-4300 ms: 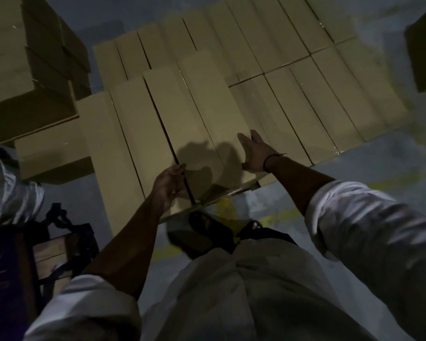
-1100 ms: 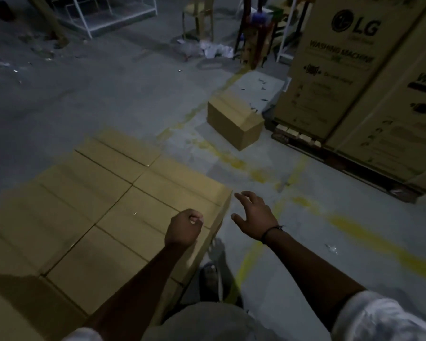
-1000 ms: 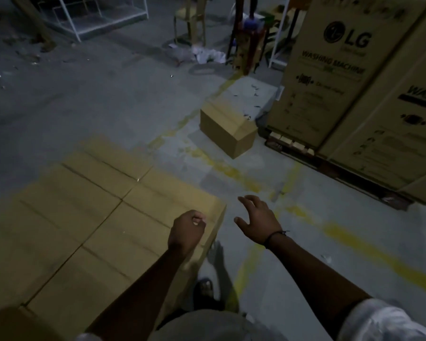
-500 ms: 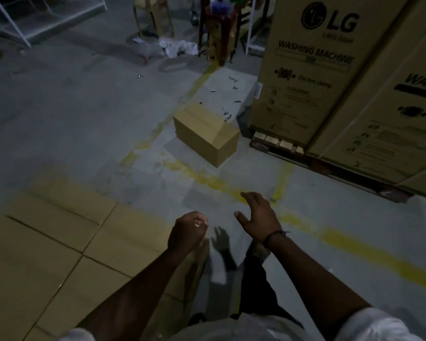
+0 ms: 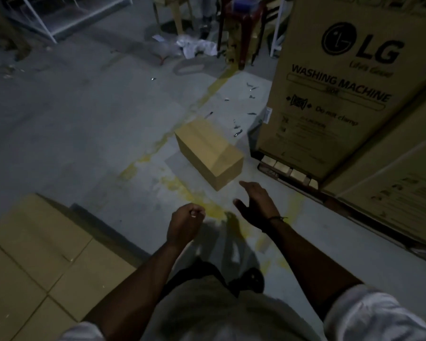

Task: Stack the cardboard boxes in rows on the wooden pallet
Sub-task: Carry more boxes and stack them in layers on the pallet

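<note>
A single brown cardboard box (image 5: 209, 153) lies on the concrete floor just ahead of me, beside a yellow floor line. The stacked rows of cardboard boxes (image 5: 35, 262) fill the lower left; the pallet under them is hidden. My left hand (image 5: 186, 223) hangs over the bare floor with its fingers curled into a loose fist, holding nothing I can make out. My right hand (image 5: 257, 204) is stretched forward with fingers extended, empty, a short way in front of the lone box and not touching it.
Tall LG washing machine cartons (image 5: 342, 89) stand on a pallet at the right. Chair legs, a red stool (image 5: 241, 25) and crumpled paper (image 5: 197, 48) clutter the far floor. A white metal rack (image 5: 59, 18) stands at the far left. Small scraps litter the floor by the lone box.
I have turned and stepped away from the stack, which has slid to the lower left. The lone box on the floor is now closer. Both hands stay empty, held out in front.
</note>
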